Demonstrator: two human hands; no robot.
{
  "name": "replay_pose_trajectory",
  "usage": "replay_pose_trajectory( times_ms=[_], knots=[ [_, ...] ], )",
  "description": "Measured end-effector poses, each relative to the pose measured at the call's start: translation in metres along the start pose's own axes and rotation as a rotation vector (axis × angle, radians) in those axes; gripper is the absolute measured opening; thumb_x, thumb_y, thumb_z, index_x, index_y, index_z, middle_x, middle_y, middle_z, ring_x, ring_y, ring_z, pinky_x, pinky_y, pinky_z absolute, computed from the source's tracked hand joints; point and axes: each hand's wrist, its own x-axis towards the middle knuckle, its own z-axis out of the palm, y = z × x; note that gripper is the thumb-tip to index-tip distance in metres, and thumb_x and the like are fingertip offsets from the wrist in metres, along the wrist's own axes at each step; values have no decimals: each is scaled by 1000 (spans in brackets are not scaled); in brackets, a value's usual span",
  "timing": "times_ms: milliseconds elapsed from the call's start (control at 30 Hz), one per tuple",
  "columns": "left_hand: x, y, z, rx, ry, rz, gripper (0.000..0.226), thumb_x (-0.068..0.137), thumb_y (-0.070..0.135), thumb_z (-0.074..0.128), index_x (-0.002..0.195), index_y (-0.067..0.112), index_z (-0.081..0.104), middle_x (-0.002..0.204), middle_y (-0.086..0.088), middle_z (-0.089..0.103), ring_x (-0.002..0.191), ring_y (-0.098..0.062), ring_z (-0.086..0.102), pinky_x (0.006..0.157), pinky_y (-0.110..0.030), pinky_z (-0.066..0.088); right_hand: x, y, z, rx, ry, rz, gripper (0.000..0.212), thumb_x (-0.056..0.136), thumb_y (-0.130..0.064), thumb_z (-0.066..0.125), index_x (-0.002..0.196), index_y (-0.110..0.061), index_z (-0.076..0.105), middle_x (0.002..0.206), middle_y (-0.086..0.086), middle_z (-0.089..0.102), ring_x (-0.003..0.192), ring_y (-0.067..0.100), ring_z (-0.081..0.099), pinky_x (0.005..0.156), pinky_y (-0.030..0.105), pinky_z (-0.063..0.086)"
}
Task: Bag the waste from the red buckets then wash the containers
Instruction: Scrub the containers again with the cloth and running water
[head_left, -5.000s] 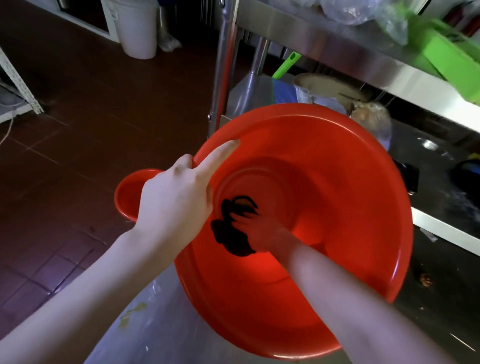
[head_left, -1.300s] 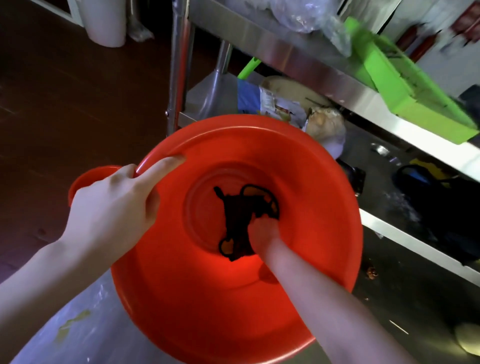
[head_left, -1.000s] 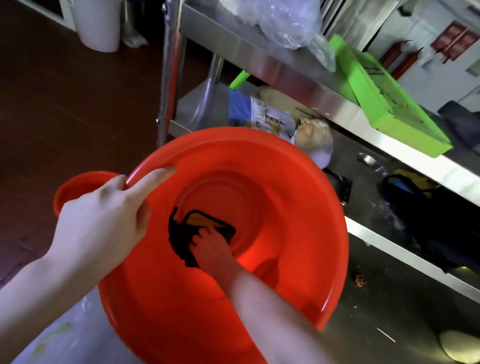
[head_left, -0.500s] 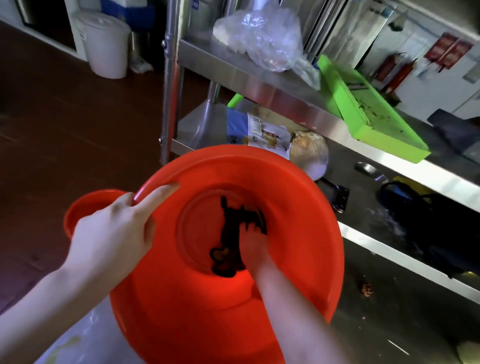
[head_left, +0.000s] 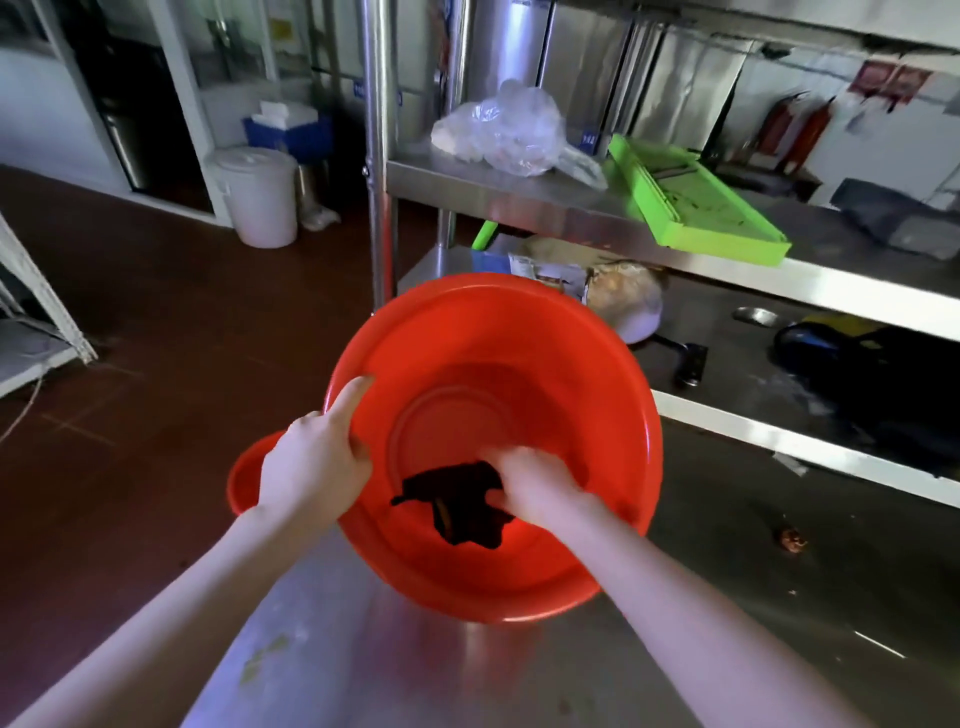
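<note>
The red basin (head_left: 519, 332) stands tilted on its lower rim by the left edge of the surface (head_left: 415, 665). The left hand (head_left: 317, 467) has its grip pinching the basin rim, thumb inside. The right hand (head_left: 535, 483) has its grip curled on a dark cloth (head_left: 452, 499) against the basin's inner wall. A hard scrub could skid the basin off that slick edge.

Left grip (head_left: 316, 467), right grip (head_left: 540, 486), both curled.
</note>
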Motion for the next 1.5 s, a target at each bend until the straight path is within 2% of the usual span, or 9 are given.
replay_pose_trajectory(
  times_ms=[367, 667, 733, 800, 900, 1000, 1067, 1233, 1500],
  knots=[
    [-5, -5, -8, -159, -96, -296, 73, 74, 18, 57, 138, 45, 34, 76, 2, 53, 61, -21, 60, 53, -31, 53, -89, 14, -106, 294, 787, 19, 40, 68, -41, 56, 107, -34, 56, 94, -10, 64, 87, 17, 60, 68, 31, 50],
    [-14, -15, -8, -262, -196, -404, 64, 80, 37, 59, 141, 34, 40, 85, 2, 62, 55, -16, 68, 54, -25, 52, -115, 32, -121, 325, 841, 52, 44, 69, -44, 53, 110, -32, 59, 97, -7, 68, 91, 24, 63, 75, 38, 53],
    [-24, -20, -9, -195, -264, -381, 66, 84, 56, 53, 144, 38, 33, 108, -6, 58, 83, -23, 68, 74, -34, 57, -119, 37, -121, 350, 854, 67, 44, 70, -43, 52, 112, -31, 59, 99, -5, 68, 93, 25, 63, 78, 40, 53],
    [-36, -23, -8, 15, -229, -305, 77, 79, 78, 38, 145, 39, 32, 130, -13, 38, 121, -32, 44, 96, -46, 47, -123, 42, -121, 384, 883, 93, 46, 70, -43, 52, 113, -29, 60, 100, -3, 69, 93, 26, 64, 78, 41, 53],
    [-59, -9, -15, 156, 49, 104, 71, 85, 77, 33, 137, 30, 48, 144, -11, 35, 138, -34, 26, 106, -54, 33, -132, 50, -121, 467, 896, 107, 44, 73, -39, 56, 115, -27, 61, 97, -3, 68, 89, 21, 63, 78, 39, 53],
    [-69, 8, -16, 84, -11, 661, 62, 91, 66, 39, 136, 26, 53, 131, -1, 56, 129, -26, 47, 107, -45, 35, -142, 56, -118, 506, 925, 74, 39, 75, -30, 58, 114, -26, 63, 94, -4, 68, 86, 14, 62, 77, 35, 52],
    [-70, 18, -10, 111, -150, 849, 62, 92, 61, 44, 142, 25, 47, 115, 5, 62, 107, -18, 60, 99, -35, 43, -150, 59, -115, 522, 926, 66, 38, 75, -31, 56, 112, -28, 61, 90, -9, 66, 81, 10, 59, 74, 32, 51],
    [-64, 31, 5, 223, -15, 930, 55, 88, 61, 47, 128, 26, 62, 71, 8, 64, 52, -16, 61, 43, -23, 45, -166, 66, -104, 518, 915, 129, 37, 83, -23, 56, 117, -37, 50, 89, -4, 64, 69, 19, 60, 66, 39, 51],
    [-21, 22, -18, 57, 144, 736, 53, 86, 69, 45, 111, 26, 65, 65, 7, 66, 56, -22, 66, 48, -26, 44, -189, 54, -106, 641, 971, 225, 28, 86, -29, 48, 114, -34, 52, 85, -13, 63, 74, 6, 59, 62, 21, 45]
  ],
)
